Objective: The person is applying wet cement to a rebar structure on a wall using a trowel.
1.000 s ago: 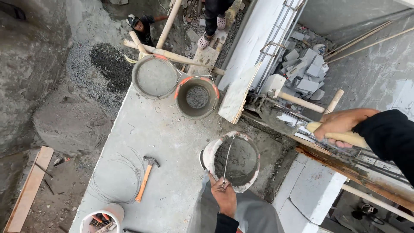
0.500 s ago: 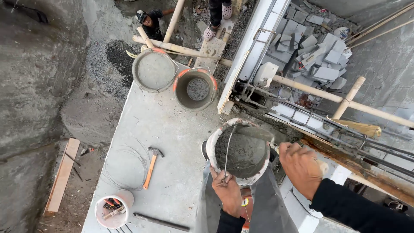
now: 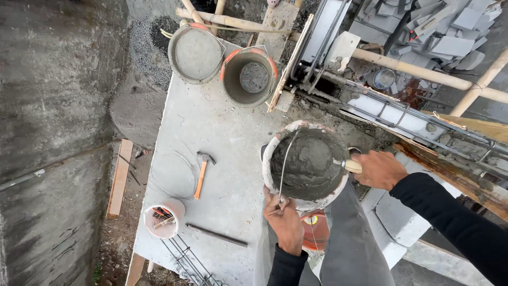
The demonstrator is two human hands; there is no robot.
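Head view looked straight down on a grey concrete surface at a building site. At its near right edge stood a white, mortar-smeared bucket, heaped with wet grey mortar. The left hand was closed around the bucket's thin wire handle at the near rim. The right hand gripped a pale wooden tool handle whose working end was buried in the mortar at the bucket's right rim, so its shape could not be told.

At the far end of the surface sat two more round buckets: a grey one filled level with mortar on the left, and just beside it an orange-rimmed bucket, nearly empty. Left of the white bucket lay a hammer with an orange handle, resting within a loose coil of thin wire. Near the near left corner stood a small white cup holding tools, with a dark steel bar lying just to its right. Below the white bucket showed an orange round object, partly hidden.
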